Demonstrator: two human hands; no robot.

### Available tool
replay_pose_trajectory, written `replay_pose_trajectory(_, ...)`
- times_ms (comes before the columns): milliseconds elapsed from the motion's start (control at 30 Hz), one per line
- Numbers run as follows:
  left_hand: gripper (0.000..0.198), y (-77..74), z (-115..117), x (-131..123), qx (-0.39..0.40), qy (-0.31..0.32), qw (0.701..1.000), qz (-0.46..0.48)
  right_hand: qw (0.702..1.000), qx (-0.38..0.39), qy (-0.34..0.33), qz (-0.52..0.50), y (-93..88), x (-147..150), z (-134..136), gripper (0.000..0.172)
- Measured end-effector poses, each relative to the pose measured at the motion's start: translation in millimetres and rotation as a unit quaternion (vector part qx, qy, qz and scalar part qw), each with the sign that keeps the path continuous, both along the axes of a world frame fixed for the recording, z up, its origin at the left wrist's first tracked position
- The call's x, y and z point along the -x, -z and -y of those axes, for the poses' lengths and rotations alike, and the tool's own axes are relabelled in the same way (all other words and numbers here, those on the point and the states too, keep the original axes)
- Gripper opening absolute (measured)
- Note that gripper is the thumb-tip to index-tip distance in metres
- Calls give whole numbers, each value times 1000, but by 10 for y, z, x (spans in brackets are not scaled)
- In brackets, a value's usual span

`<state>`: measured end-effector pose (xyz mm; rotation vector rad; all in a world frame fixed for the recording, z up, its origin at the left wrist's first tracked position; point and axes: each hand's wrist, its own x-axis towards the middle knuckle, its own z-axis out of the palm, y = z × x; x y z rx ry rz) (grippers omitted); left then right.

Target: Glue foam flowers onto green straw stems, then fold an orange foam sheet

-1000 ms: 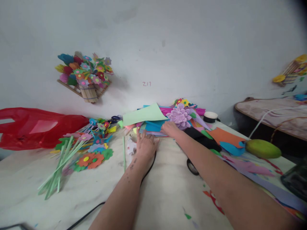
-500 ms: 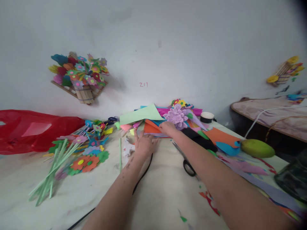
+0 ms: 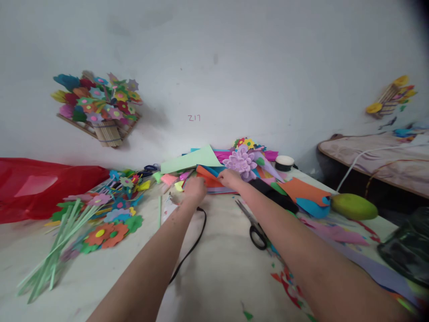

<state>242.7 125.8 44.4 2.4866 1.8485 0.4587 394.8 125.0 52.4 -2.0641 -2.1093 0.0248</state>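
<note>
At the back of the table, my right hand pinches the right side of an orange craft sheet. The fingers of my left hand are curled at that sheet's left edge, and the hand partly hides it. Other coloured sheets lie beneath and behind, with a pale green sheet on top of the pile. Right of it rests a large lilac flower. Scissors with black handles lie near my right forearm. A black cord curves beside my left forearm.
Pale green strips and foam flowers cover the left side, near a red plastic bag. On the right are a green mango-like fruit, a dark glass jar and a roll of tape. Paper scraps lie in front.
My left hand has gone from spread fingers on the table to curled fingers at the orange sheet. My right hand stays on the sheet. The whole view has shifted slightly.
</note>
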Motion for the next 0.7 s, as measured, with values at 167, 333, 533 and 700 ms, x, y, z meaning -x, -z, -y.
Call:
replay_pose_trajectory(167,27,95,-176,10,1,47,997,-65,997,-67,-20,19,81,-20,-12,36)
replay_pose_trajectory(333,41,128,-283,17,6,78,994,-81,991,-57,-100,61,121,-25,-9,31)
replay_pose_trajectory(533,37,112,-373,67,7,96,992,-78,986,-35,-121,108,124,-10,-48,27)
replay_pose_trajectory(700,27,115,-449,114,35,92,995,-28,989,-20,-97,110,112,17,-76,29)
